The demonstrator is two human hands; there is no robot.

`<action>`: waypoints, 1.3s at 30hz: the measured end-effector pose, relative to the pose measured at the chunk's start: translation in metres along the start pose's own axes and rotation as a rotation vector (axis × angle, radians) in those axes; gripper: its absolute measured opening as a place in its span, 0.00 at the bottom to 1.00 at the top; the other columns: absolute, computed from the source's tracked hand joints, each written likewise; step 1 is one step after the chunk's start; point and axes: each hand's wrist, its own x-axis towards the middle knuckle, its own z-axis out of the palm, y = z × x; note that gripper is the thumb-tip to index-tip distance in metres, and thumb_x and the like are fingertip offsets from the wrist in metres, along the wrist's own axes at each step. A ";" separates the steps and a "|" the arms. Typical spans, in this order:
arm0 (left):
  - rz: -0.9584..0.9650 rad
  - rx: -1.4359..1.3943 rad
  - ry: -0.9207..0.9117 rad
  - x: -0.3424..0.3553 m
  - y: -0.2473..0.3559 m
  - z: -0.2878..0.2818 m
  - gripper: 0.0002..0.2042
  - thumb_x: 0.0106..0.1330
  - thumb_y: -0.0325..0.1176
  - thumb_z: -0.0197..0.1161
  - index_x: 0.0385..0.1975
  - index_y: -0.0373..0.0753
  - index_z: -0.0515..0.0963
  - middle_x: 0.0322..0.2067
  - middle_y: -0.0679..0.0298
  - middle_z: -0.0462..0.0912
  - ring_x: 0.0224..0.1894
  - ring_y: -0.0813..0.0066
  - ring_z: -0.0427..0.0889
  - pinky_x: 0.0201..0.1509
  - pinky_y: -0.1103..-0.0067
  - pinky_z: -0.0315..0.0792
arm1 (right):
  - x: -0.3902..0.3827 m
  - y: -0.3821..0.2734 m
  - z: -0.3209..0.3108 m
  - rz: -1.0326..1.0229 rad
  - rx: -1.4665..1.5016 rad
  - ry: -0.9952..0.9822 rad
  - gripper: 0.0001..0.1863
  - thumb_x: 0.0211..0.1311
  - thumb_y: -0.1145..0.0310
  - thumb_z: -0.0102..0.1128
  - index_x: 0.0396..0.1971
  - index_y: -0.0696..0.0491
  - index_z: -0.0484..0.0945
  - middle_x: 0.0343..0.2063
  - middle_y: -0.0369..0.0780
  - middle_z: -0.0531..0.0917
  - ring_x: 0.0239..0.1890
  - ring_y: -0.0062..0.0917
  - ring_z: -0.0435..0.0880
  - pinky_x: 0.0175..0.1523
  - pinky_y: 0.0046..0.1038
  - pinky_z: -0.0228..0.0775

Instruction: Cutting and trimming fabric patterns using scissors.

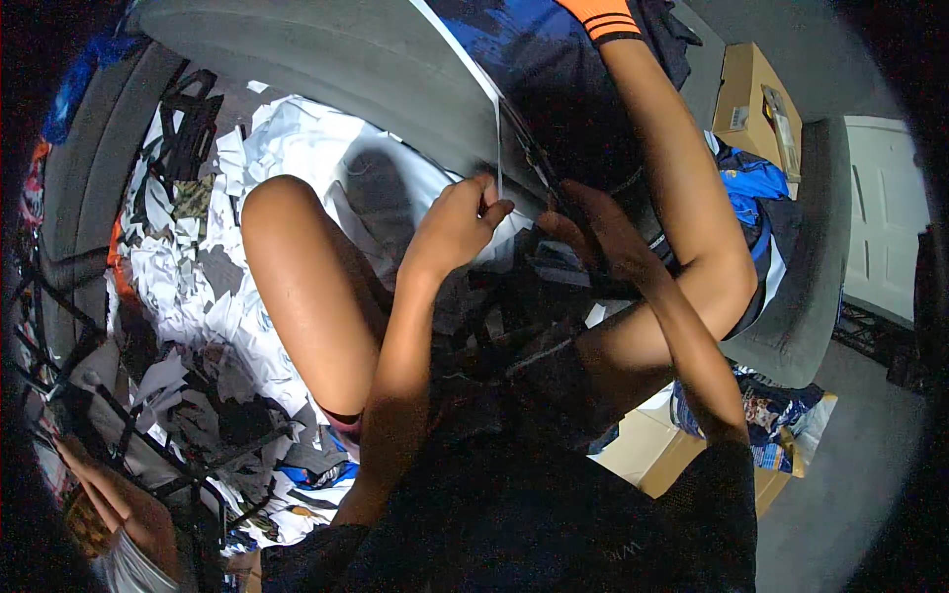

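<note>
My left hand (457, 225) is raised between my bent knees, its thumb and fingers closed together at the lower end of a thin white strip (499, 148). Just to the right, my right hand (591, 219) is curled in shadow around a long dark strip (531, 150), which slants down from the upper middle. What lies inside its fingers is partly hidden. Dark cloth (544, 74) with a blue patch spreads beyond the hands. Black material lies across my lap below them, too dim to make out.
A heap of white scraps (188, 287) fills the left side beside a grey cushioned edge (287, 44). Cardboard boxes (748, 104) stand at right, near a blue bag-like item (748, 178). Another person's arm (99, 484) shows at lower left, behind black straps.
</note>
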 end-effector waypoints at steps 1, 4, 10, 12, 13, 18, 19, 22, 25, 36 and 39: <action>-0.006 -0.004 0.002 0.000 0.000 0.000 0.09 0.58 0.32 0.59 0.21 0.35 0.68 0.16 0.58 0.71 0.20 0.65 0.67 0.27 0.71 0.64 | 0.000 -0.002 -0.001 0.006 -0.016 -0.012 0.15 0.58 0.60 0.58 0.35 0.56 0.72 0.19 0.33 0.71 0.22 0.14 0.62 0.27 0.19 0.54; -0.017 -0.012 0.005 0.001 0.002 -0.001 0.10 0.57 0.32 0.60 0.20 0.35 0.67 0.18 0.55 0.73 0.21 0.59 0.70 0.28 0.69 0.65 | 0.000 -0.007 -0.003 0.019 -0.049 -0.035 0.15 0.58 0.60 0.58 0.36 0.56 0.72 0.19 0.33 0.71 0.21 0.14 0.62 0.26 0.19 0.54; -0.035 -0.006 -0.018 0.000 0.002 -0.001 0.10 0.57 0.31 0.60 0.20 0.35 0.68 0.18 0.55 0.73 0.22 0.58 0.71 0.28 0.69 0.65 | -0.002 -0.013 -0.003 0.075 0.085 -0.049 0.11 0.59 0.64 0.56 0.34 0.56 0.72 0.16 0.32 0.70 0.18 0.14 0.61 0.22 0.20 0.51; -0.032 0.000 -0.016 0.001 0.001 -0.001 0.10 0.57 0.31 0.60 0.21 0.35 0.68 0.18 0.55 0.73 0.22 0.58 0.71 0.29 0.69 0.65 | -0.001 -0.011 -0.002 0.065 0.071 -0.048 0.09 0.59 0.65 0.55 0.33 0.56 0.71 0.16 0.31 0.70 0.17 0.13 0.60 0.21 0.20 0.50; -0.037 0.003 -0.016 0.001 0.001 0.000 0.10 0.57 0.31 0.60 0.21 0.35 0.68 0.18 0.55 0.73 0.22 0.58 0.71 0.29 0.69 0.65 | 0.000 -0.010 -0.002 0.056 0.039 -0.047 0.08 0.60 0.66 0.54 0.32 0.56 0.71 0.15 0.31 0.69 0.16 0.13 0.60 0.21 0.20 0.49; -0.060 -0.009 -0.014 0.001 0.001 0.001 0.09 0.57 0.31 0.60 0.21 0.34 0.68 0.18 0.55 0.73 0.22 0.58 0.71 0.29 0.69 0.65 | 0.000 -0.003 0.000 0.044 0.072 -0.035 0.08 0.60 0.66 0.52 0.31 0.55 0.71 0.15 0.31 0.69 0.16 0.13 0.60 0.21 0.20 0.50; -0.058 -0.003 -0.010 0.000 0.001 0.001 0.09 0.57 0.31 0.60 0.21 0.34 0.68 0.18 0.55 0.73 0.22 0.58 0.71 0.29 0.69 0.65 | 0.000 -0.003 0.000 0.044 0.071 -0.035 0.08 0.60 0.66 0.52 0.31 0.55 0.71 0.15 0.31 0.69 0.16 0.13 0.60 0.21 0.20 0.50; -0.027 0.003 -0.008 0.000 0.000 0.001 0.09 0.58 0.31 0.58 0.22 0.35 0.68 0.16 0.59 0.70 0.20 0.67 0.66 0.27 0.73 0.64 | -0.002 -0.002 -0.002 0.083 0.142 -0.080 0.10 0.61 0.64 0.52 0.32 0.55 0.71 0.15 0.31 0.68 0.17 0.13 0.60 0.21 0.20 0.50; -0.009 -0.001 -0.008 0.000 -0.001 0.001 0.08 0.59 0.31 0.58 0.22 0.36 0.68 0.16 0.60 0.69 0.19 0.70 0.65 0.27 0.74 0.64 | -0.002 -0.002 -0.003 0.062 0.157 -0.098 0.11 0.61 0.62 0.52 0.33 0.55 0.70 0.15 0.31 0.68 0.17 0.13 0.60 0.21 0.20 0.50; -0.012 -0.009 -0.012 0.000 0.002 0.000 0.09 0.58 0.30 0.59 0.21 0.35 0.68 0.16 0.58 0.71 0.20 0.64 0.68 0.27 0.72 0.64 | -0.002 -0.014 -0.003 0.080 0.136 -0.091 0.12 0.61 0.60 0.54 0.33 0.53 0.69 0.15 0.30 0.65 0.18 0.15 0.58 0.22 0.21 0.50; 0.003 0.008 -0.009 -0.001 0.003 0.001 0.08 0.59 0.31 0.58 0.22 0.35 0.68 0.16 0.60 0.70 0.19 0.69 0.65 0.26 0.74 0.64 | -0.002 -0.014 -0.001 0.138 0.203 -0.099 0.12 0.61 0.59 0.54 0.32 0.53 0.68 0.15 0.30 0.64 0.18 0.15 0.58 0.22 0.21 0.50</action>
